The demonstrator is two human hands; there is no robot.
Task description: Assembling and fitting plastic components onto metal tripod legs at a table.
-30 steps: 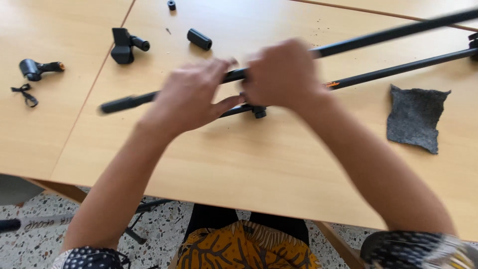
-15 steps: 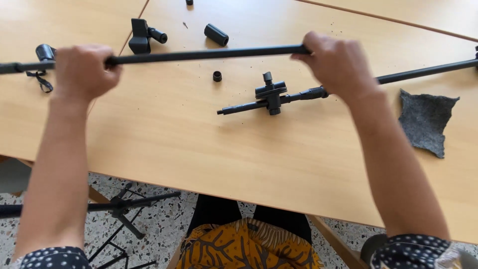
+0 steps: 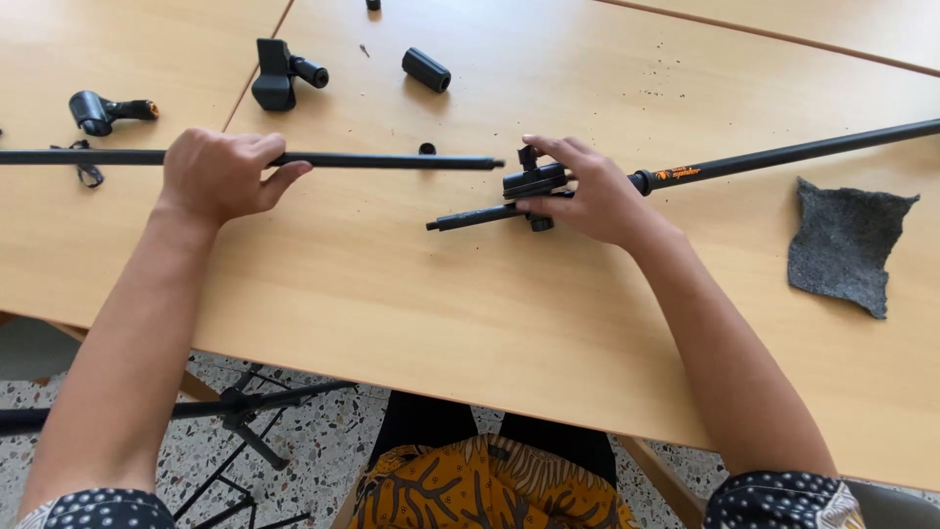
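Left hand (image 3: pixel 220 176) was clenched round a thin black rod (image 3: pixel 392 162) lying left to right across the wooden table (image 3: pixel 392 294); the rod's right end stopped just short of the clamp joint (image 3: pixel 534 183); right hand (image 3: pixel 592 201) grasped that black joint, fingers over it, a short stub poking out left and a longer black tube (image 3: pixel 783 157) running away far right. Near edge of table lay close below both forearms; open bare wood between the hands. Grey felt cloth (image 3: pixel 847 245) at right; small black cylinder (image 3: pixel 427 70) and knobbed fitting (image 3: pixel 279 73) far; clip (image 3: pixel 103 110) far left. Speckled floor and a tripod base (image 3: pixel 245 416) below.
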